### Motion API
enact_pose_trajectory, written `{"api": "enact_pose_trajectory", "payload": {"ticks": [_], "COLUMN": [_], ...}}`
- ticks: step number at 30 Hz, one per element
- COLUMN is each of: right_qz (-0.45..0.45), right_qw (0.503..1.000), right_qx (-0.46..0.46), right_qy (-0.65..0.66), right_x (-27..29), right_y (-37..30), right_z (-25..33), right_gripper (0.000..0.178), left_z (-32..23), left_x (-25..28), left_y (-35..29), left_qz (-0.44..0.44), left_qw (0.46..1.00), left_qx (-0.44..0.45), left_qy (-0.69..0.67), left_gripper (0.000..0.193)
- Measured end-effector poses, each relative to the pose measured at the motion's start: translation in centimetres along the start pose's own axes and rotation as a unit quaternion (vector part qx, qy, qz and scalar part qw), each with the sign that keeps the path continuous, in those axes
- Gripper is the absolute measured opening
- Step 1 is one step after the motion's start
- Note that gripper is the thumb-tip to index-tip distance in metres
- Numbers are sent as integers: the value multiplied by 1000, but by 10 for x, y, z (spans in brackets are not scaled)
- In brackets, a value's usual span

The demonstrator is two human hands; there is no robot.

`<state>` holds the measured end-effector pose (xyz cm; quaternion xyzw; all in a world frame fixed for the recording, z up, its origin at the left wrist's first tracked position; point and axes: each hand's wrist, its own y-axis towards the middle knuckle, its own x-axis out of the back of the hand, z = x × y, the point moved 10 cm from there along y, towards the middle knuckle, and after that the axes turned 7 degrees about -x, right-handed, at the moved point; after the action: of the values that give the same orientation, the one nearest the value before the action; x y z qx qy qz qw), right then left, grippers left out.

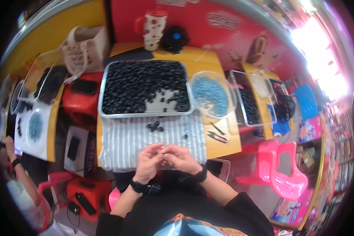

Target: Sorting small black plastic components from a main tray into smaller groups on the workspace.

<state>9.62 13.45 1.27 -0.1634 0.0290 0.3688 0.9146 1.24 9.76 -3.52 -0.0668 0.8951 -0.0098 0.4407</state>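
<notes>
Black pieces (pixel 141 80) crowd the tray (pixel 145 115) on the bench (pixel 232 129), a few loose on the striped cloth (pixel 122 147) before it; a tub (pixel 232 98) of blue bits (pixel 208 92) stands just right of the tray, snips (pixel 218 137) nearby. Left hand (pixel 148 162) and right hand (pixel 182 159) meet, fingers curled, over the cloth's near edge; whether they grip anything small cannot be told.
</notes>
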Motion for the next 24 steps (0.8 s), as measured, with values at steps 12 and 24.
{"api": "enact_pose_trajectory", "payload": {"ticks": [12, 24], "right_qz": [-472, -236], "right_qw": [819, 842], "right_qx": [171, 129], "right_qy": [-277, -467], "right_x": [191, 82], "right_y": [-106, -22], "right_z": [151, 59], "right_gripper": [14, 19], "left_z": [-1, 1], "left_x": [-18, -14], "left_y": [6, 7], "left_qz": [75, 69], "left_qw": [997, 997], "left_qx": [23, 34], "left_qy": [7, -14], "left_gripper": [40, 34]}}
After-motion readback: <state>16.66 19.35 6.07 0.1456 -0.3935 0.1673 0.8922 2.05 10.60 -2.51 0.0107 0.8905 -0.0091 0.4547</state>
